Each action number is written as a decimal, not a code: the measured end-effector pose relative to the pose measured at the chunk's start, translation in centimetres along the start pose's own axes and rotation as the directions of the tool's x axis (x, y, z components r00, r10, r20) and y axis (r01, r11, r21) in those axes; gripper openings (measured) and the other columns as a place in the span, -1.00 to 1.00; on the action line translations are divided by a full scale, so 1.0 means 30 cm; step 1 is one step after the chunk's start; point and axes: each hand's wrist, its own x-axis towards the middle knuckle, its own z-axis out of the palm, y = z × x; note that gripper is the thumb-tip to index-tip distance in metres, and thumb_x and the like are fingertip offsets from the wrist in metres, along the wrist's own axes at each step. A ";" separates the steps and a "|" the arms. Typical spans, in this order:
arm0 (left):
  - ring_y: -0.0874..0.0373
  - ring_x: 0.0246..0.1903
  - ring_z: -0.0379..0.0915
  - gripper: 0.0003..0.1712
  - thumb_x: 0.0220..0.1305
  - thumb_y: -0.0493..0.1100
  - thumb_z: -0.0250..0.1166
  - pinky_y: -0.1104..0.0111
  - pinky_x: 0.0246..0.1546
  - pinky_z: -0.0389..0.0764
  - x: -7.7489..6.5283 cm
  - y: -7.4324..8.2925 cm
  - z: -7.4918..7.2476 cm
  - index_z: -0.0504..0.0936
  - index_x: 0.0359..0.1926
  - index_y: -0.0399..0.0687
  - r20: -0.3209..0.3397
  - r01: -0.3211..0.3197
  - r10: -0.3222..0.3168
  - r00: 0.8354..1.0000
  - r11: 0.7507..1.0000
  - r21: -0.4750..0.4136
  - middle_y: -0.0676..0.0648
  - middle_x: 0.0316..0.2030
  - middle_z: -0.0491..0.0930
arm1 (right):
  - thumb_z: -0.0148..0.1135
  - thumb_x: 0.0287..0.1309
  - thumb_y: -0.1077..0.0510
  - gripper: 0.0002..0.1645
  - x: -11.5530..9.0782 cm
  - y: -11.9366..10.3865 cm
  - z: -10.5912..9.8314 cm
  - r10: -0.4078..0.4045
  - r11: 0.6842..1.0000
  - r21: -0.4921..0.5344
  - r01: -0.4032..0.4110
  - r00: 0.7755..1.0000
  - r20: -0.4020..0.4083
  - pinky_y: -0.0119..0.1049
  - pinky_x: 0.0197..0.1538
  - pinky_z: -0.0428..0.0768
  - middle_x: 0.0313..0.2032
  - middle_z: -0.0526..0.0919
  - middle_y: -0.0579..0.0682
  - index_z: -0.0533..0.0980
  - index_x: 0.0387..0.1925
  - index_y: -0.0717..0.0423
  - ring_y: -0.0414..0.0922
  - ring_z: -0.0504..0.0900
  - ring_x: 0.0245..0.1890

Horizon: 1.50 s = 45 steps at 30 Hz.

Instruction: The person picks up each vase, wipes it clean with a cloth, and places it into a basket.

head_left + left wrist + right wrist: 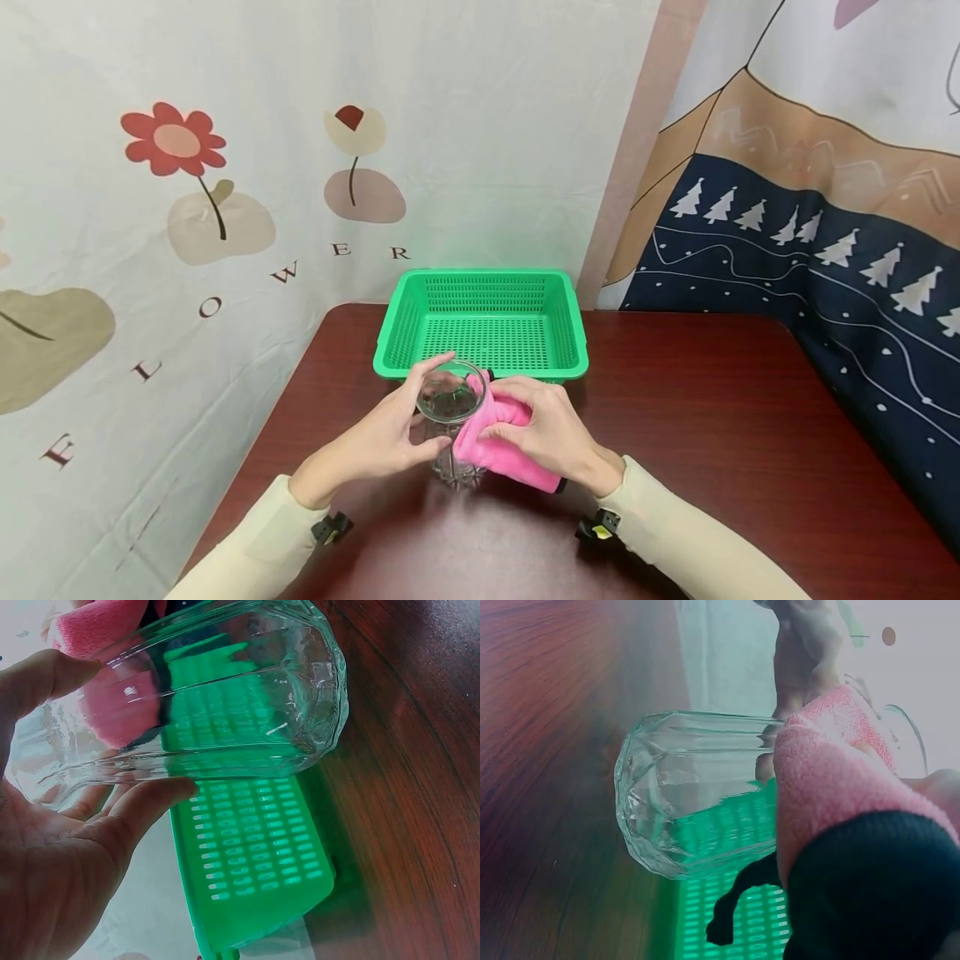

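A clear glass jar (457,467) with faceted sides stands roughly upright before me, its round mouth facing up in the head view. My left hand (382,437) grips it from the left, thumb on the near side and fingers round the far side. Against the jar's right side, my right hand (551,429) pinches a pink cloth (510,454) with dark edging. In the right wrist view the cloth (832,765) wraps part of the jar's upper body. Through the glass (255,697) in the left wrist view, pink and green show.
Just behind the jar, a green slatted plastic basket (483,333) sits at the back of the dark red wooden table (697,433). Printed fabric (480,142) hangs behind the table and along its sides.
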 end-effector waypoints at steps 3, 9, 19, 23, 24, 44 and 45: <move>-0.27 0.56 0.55 0.32 0.38 -0.38 0.59 -0.33 0.33 0.78 -0.002 0.000 0.000 -0.06 0.88 0.16 -0.001 0.009 -0.009 1.000 1.000 0.002 -0.14 0.60 0.50 | 0.88 0.13 0.14 -0.39 0.001 0.000 -0.001 -0.021 1.000 0.014 0.021 1.000 -0.018 0.00 0.39 0.85 0.17 0.94 0.04 0.85 0.20 0.14 0.01 0.89 0.27; -0.27 0.56 0.55 0.33 0.38 -0.39 0.59 -0.30 0.35 0.78 0.001 0.003 0.003 -0.06 0.87 0.20 -0.001 0.002 -0.002 1.000 1.000 -0.002 -0.16 0.59 0.50 | 0.88 0.14 0.16 -0.38 0.000 0.003 -0.015 -0.037 0.997 0.059 0.040 0.998 -0.042 -0.12 0.39 0.84 0.19 0.93 0.02 0.85 0.24 0.09 0.00 0.90 0.27; -0.28 0.54 0.56 0.30 0.39 -0.37 0.59 -0.33 0.29 0.81 -0.002 0.000 -0.003 -0.04 0.87 0.14 -0.012 -0.005 0.006 1.000 1.000 0.028 -0.19 0.57 0.52 | 0.88 0.08 0.26 -0.31 0.014 0.017 -0.055 -0.080 0.979 0.183 0.094 0.993 -0.083 -0.45 0.34 0.78 0.20 0.93 0.06 0.84 0.28 0.08 0.06 0.89 0.26; -0.25 0.55 0.56 0.30 0.40 -0.35 0.59 -0.35 0.30 0.81 0.002 0.006 -0.004 -0.04 0.87 0.16 -0.002 0.003 -0.003 1.000 0.999 0.032 -0.18 0.58 0.52 | 0.87 0.08 0.26 -0.31 0.015 0.018 -0.068 -0.078 0.976 0.198 0.092 0.994 -0.079 -0.48 0.33 0.78 0.21 0.92 0.07 0.83 0.29 0.09 0.06 0.88 0.27; -0.24 0.56 0.56 0.30 0.40 -0.35 0.59 -0.34 0.30 0.80 0.004 0.008 -0.004 -0.04 0.87 0.15 0.000 0.003 -0.003 1.000 0.999 0.033 -0.19 0.58 0.53 | 0.87 0.09 0.26 -0.31 0.015 0.019 -0.070 -0.079 0.976 0.196 0.092 0.994 -0.076 -0.48 0.33 0.78 0.21 0.92 0.07 0.83 0.29 0.09 0.06 0.88 0.27; -0.20 0.54 0.59 0.29 0.37 -0.38 0.60 -0.32 0.31 0.82 0.008 0.012 -0.003 -0.02 0.86 0.06 -0.013 -0.001 0.001 1.000 1.000 0.026 -0.20 0.54 0.55 | 0.89 0.03 0.29 -0.23 -0.029 0.075 -0.126 -0.147 0.982 0.114 0.150 0.989 -0.036 -0.52 0.25 0.79 0.19 0.92 0.04 0.81 0.32 0.07 0.04 0.87 0.24; -0.20 0.54 0.59 0.29 0.37 -0.38 0.60 -0.32 0.30 0.82 0.007 0.012 -0.003 -0.02 0.86 0.07 -0.014 0.000 0.000 1.000 1.000 0.028 -0.19 0.54 0.55 | 0.89 0.03 0.29 -0.23 -0.034 0.080 -0.128 -0.153 0.982 0.107 0.155 0.988 -0.030 -0.52 0.24 0.79 0.19 0.92 0.04 0.81 0.32 0.07 0.04 0.87 0.23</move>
